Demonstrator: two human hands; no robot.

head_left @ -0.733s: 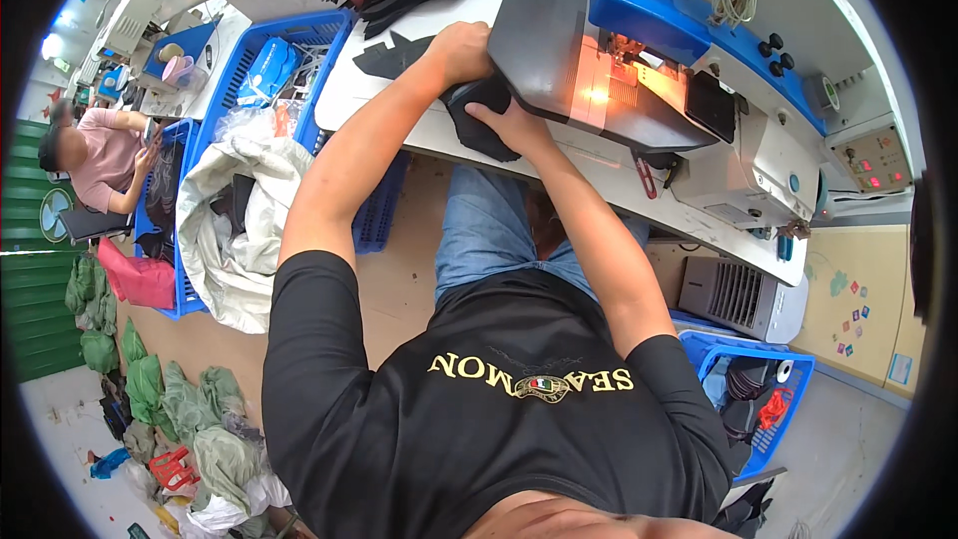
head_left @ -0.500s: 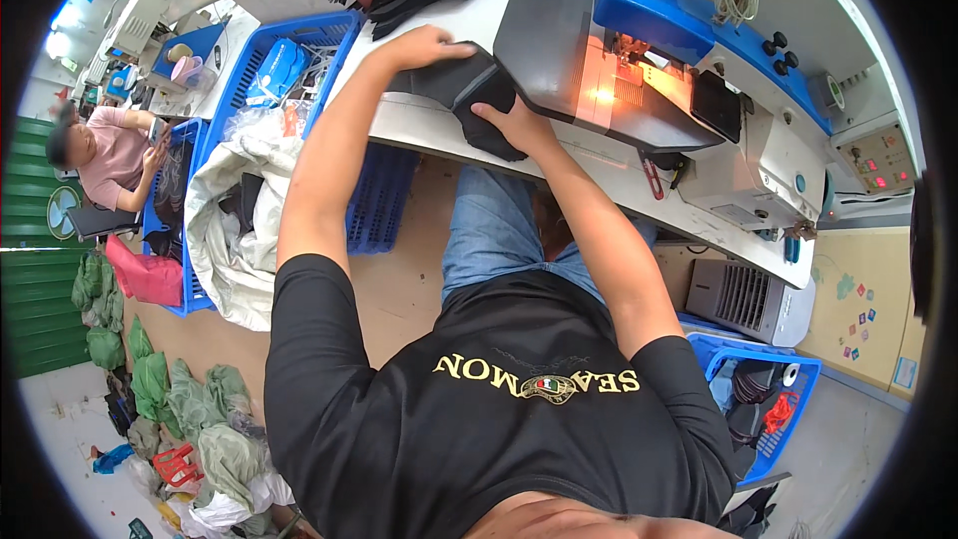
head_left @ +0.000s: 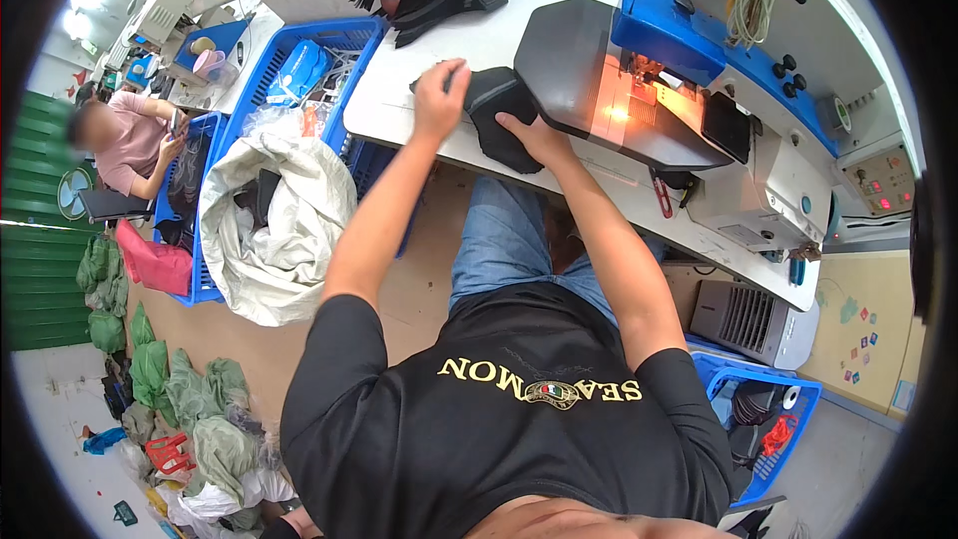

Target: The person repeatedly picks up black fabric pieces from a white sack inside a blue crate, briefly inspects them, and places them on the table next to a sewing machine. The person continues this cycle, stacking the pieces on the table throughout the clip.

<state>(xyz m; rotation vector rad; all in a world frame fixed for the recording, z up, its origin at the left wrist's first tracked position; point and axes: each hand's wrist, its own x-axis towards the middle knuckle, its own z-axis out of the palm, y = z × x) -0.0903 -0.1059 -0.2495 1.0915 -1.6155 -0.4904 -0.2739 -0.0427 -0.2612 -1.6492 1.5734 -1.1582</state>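
A black fabric piece with a grey stripe lies at the front edge of the white sewing table, partly over the edge. My right hand grips its right side, the thumb on top and the fingers hidden beneath. Curled around its left end is my left hand, with dark material showing between and beside the fingers. Just right of the fabric is the sewing machine's dark bed extension. The lit needle area of the blue-and-white machine is farther right.
Black fabric strips are stacked at the back of the table. Red-handled snips lie near its front edge. On my left stand a blue basket and a white sack. A co-worker sits at far left; another blue basket stands lower right.
My left hand has drawn back toward me and to the right, its fingers more curled. The right hand stays on the fabric. The whole view has shifted slightly.
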